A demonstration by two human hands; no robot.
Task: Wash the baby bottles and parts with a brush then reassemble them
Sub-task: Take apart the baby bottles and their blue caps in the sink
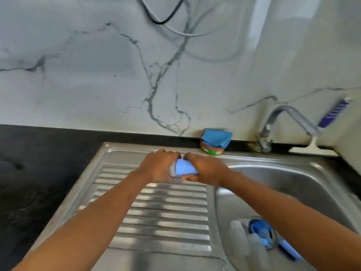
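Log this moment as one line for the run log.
both hands grip blue bottle | above drainboard | other parts in sink basin

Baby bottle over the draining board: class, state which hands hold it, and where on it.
Both. The left hand grips the clear end of the baby bottle; the right hand grips its blue end.

Blue-capped bottle [183, 168] lies sideways above drainboard; blurred parts [259, 234] in basin.
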